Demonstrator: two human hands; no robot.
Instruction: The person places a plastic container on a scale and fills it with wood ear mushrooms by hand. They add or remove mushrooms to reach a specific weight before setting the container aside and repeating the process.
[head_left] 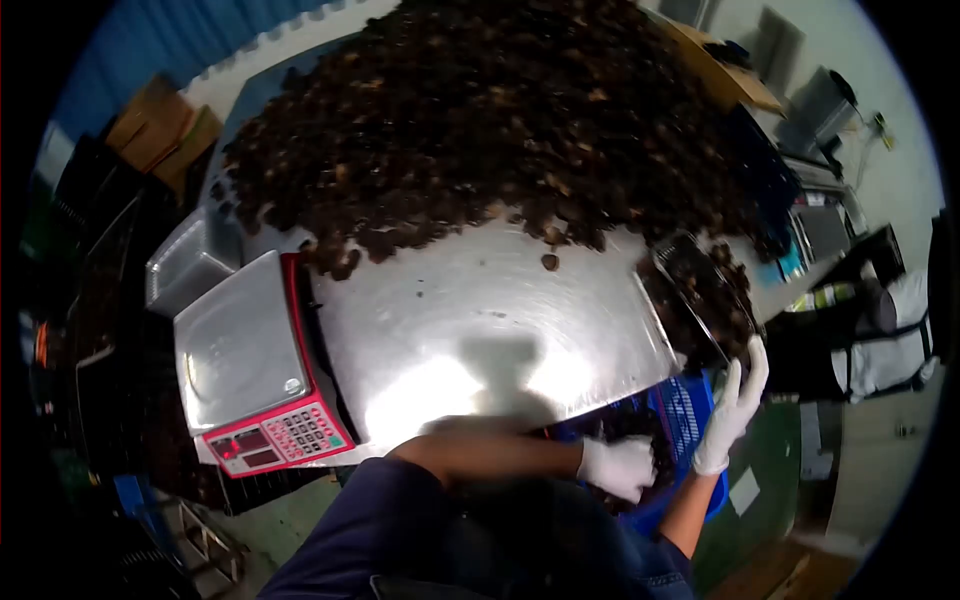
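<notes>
My left hand [618, 468], in a white glove, reaches across my body into a blue plastic basket [712, 400] that holds dark brown, mushroom-like pieces [655, 440]. Its fingers are curled, and what they hold is hidden. At the basket's far right side, my right hand [735, 410], also gloved, is raised with thumb and fingers at the near end of a clear plastic tray [690, 285]. The tray slants at the right edge of the metal tabletop [480, 310], with dark pieces in and around it.
A large heap of dark brown pieces [480, 120] covers the back of the table. On the left stands a red scale [250, 350] with a metal pan, its display lit. Clear trays [195, 260] are stacked behind it. Cardboard boxes [160, 130] are at the far left.
</notes>
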